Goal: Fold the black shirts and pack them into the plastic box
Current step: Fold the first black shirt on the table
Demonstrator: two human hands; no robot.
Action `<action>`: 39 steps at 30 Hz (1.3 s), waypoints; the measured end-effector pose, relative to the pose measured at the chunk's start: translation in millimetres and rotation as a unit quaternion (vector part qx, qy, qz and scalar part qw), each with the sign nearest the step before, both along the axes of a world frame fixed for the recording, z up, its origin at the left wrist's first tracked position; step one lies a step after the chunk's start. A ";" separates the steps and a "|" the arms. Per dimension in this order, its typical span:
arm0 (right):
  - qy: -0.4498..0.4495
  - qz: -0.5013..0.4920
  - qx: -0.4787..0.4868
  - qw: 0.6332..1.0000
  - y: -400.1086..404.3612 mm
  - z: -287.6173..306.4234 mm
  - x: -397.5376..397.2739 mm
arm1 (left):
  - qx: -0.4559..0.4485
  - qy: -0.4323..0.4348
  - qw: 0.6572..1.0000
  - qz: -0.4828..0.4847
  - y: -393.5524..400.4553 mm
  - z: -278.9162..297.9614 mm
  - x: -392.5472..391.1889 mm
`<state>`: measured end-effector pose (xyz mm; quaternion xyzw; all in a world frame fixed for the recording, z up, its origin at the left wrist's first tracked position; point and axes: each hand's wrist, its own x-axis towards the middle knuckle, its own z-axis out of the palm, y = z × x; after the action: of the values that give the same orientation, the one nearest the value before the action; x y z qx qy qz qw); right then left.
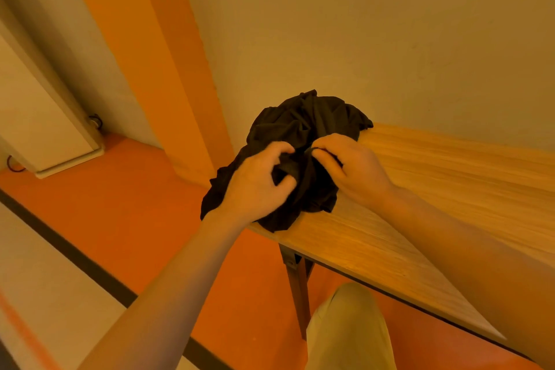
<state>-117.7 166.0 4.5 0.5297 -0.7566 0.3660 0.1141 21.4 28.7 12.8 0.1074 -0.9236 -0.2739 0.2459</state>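
Note:
A crumpled heap of black shirts [303, 126] lies on the left end of the wooden table [435, 177], partly hanging over the table's edge. My left hand [255, 186] grips a fold of the black fabric with curled fingers and thumb. My right hand [351, 168] pinches the fabric just beside it, fingers curled into the cloth. The two hands are close together over the middle of the heap. No plastic box is in view.
The table stands against a pale wall [360, 39]. An orange floor [135, 213] lies left of and below the table, with a white cabinet [45, 129] at the far left. My leg in light trousers [348, 330] is beside the table leg [297, 288].

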 end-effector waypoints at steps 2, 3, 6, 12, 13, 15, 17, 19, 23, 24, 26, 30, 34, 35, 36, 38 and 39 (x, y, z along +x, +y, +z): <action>0.023 0.004 0.003 1.000 -1.2 0.0 2.3 | -0.010 -0.021 0.999 -0.038 5.2 -1.2 -5.0; 0.024 -0.006 -0.001 1.000 -0.4 -0.3 1.2 | -0.001 -0.018 0.999 -0.039 5.3 -1.2 -5.9; -0.016 -0.080 0.010 0.997 7.2 -0.6 -10.1 | 0.048 0.012 0.999 0.017 1.0 2.5 -1.8; -0.072 0.071 0.089 0.991 11.3 3.9 7.1 | 0.004 0.058 0.998 0.012 8.4 5.3 -2.7; -0.074 0.082 0.094 0.989 8.4 3.0 12.0 | -0.005 0.066 0.998 0.010 10.0 3.5 -4.2; -0.081 0.077 0.070 0.991 3.4 -0.4 16.5 | -0.006 0.089 0.996 0.016 11.6 1.3 -5.7; -0.099 0.056 0.034 0.993 2.3 -2.5 14.4 | 0.005 0.111 0.993 0.027 10.5 1.3 -3.4; -0.120 0.026 0.010 0.992 5.7 -2.8 10.5 | 0.015 0.115 0.993 0.038 4.8 0.2 2.1; -0.149 0.010 0.002 0.989 13.0 -1.3 4.1 | 0.063 0.135 0.987 0.068 -4.8 -3.6 12.1; -0.149 0.015 0.004 0.989 12.4 -1.3 4.3 | 0.088 0.143 0.984 0.065 -2.5 -2.3 12.4; -0.153 0.023 -0.003 0.988 9.3 -0.3 7.5 | 0.129 0.149 0.979 0.045 5.4 1.8 9.1; -0.156 -0.002 -0.021 0.988 5.9 2.6 11.9 | 0.107 0.161 0.981 0.005 16.7 6.0 -0.3; -0.127 -0.038 -0.004 0.991 12.9 -0.5 1.4 | 0.130 0.212 0.968 0.024 14.0 10.0 -0.5; -0.131 -0.047 0.007 0.990 15.1 -1.9 -1.9 | 0.142 0.214 0.966 0.026 12.4 11.6 0.5; -0.142 -0.054 0.012 0.988 16.9 -3.0 -4.5 | 0.153 0.214 0.964 0.029 10.6 13.3 1.9; -0.171 -0.048 0.001 0.984 18.4 -4.2 -6.8 | 0.161 0.219 0.961 0.046 5.6 16.2 4.2; -0.192 -0.039 -0.013 0.980 18.1 -4.0 -6.2 | 0.158 0.223 0.960 0.062 2.8 17.5 5.1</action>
<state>-124.0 184.1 0.5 0.4180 -0.7795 0.4664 -0.0123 26.6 31.5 30.3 0.1377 -0.7819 -0.4176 0.4419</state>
